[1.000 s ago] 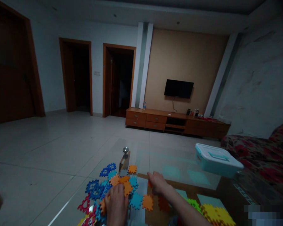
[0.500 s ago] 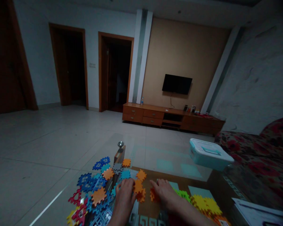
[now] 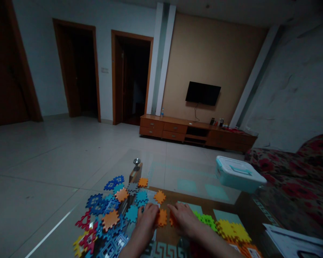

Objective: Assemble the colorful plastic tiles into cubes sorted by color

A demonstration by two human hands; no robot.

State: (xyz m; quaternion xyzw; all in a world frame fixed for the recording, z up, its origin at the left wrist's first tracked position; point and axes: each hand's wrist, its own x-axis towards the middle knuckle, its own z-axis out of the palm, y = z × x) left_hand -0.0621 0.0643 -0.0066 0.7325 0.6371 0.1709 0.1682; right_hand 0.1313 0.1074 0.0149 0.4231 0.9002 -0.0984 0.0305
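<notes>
Left hand: the left hand (image 3: 148, 218) is seen in the lower middle of the frame, palm down, fingers bent onto the left edge of an orange piece (image 3: 162, 217); whether the piece is gripped or only touched cannot be told.
Right hand: the right hand (image 3: 185, 219) is laid flat just right of it, fingers stretched and loose, fingertips (image 3: 171, 208) resting beside a second, smaller orange bit (image 3: 173, 221) that is partly hidden.
Orange piece: it lies on the glass table (image 3: 177, 168), between the two hands and touching the left one.
Lower left: a spread of blue, orange, red and yellow toothed pieces (image 3: 107, 211) is lying on the table, some overlapping.
Lower right: green pieces (image 3: 206, 221) are found just beside the right wrist, yellow pieces (image 3: 231, 231) further right, and white papers (image 3: 293, 242) in the corner.
Table's far end: a pale blue lidded box (image 3: 238, 173) is set at the right edge; a metal knob (image 3: 136, 162) stands at middle left.
Right of frame: a flowered sofa (image 3: 298, 168) is seen.
Upper middle: a dark television (image 3: 202, 93) is mounted on the wall above a long wooden cabinet (image 3: 196, 133).
</notes>
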